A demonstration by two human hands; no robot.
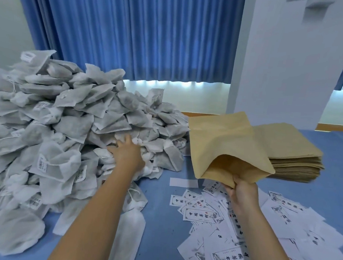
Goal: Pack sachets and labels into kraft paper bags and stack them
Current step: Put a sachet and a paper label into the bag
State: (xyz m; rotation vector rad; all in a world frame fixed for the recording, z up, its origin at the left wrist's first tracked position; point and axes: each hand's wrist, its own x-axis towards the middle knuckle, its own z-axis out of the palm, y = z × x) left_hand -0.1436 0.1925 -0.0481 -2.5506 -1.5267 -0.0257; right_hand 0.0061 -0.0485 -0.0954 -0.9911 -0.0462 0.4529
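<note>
— So, how far along would you say they are?

— Early, by my reckoning. Nearest us, by the near edge of the bench [162,190], the labels [211,214] lie in a loose scatter on the right. A stray sachet [128,234] lies flat towards the middle. I see no filled bag set down anywhere.

— And the hands?

— The right hand [241,193] is just above the labels. Its fingers and thumb are pinched on the lower lip of a kraft bag [226,146], holding the mouth open towards the person. I can't tell whether anything is inside it. The left hand [127,153] is further out, at the foot of the sachet pile [66,112]. Its fingers are spread apart and pressing on the sachets, and I see none gripped.

— So what's left?

— Nearly all of it, I'd judge: a sachet into that bag, a label if none is in there, then stacking. The pile fills the left half of the bench back to the far edge. The stack of flat bags [293,150] at the far right is thick.

— Room to work?

— A strip of bare bench runs between the pile and the labels, right where the arms are. The bag's mouth hangs near the pile's right flank, so it's a short carry. Behind are the blue curtain [132,35] and a white pillar [283,56], well clear of the hands.
</note>
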